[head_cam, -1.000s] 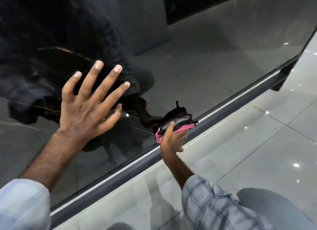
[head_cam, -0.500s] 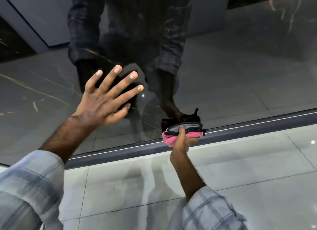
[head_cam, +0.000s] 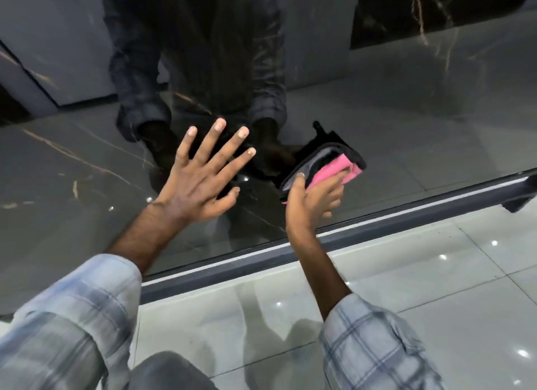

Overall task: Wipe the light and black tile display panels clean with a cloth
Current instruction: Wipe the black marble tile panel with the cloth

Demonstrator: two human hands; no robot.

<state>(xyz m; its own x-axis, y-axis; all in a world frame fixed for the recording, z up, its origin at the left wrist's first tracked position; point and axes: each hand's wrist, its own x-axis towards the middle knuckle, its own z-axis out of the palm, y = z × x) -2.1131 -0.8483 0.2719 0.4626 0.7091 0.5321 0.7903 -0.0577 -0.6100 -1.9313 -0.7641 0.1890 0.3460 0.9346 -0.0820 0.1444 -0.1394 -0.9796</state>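
A glossy black tile panel with thin pale veins stands upright and fills the upper part of the view. It mirrors my arms and plaid shirt. My left hand lies flat on its lower part with the fingers spread. Just to the right, my right hand grips a folded pink and grey cloth and holds it against the panel, a little above the bottom edge. My thumb lies over the cloth's grey side.
A dark grey rail with a white strip runs along the panel's foot, ending in a bracket at the right. Below it lies shiny pale tiled floor with light spots. My knee shows at the bottom.
The view has swung from the panel's side to face it. My right hand has lifted the cloth from near the rail up onto the panel. My left hand stays flat on the panel.
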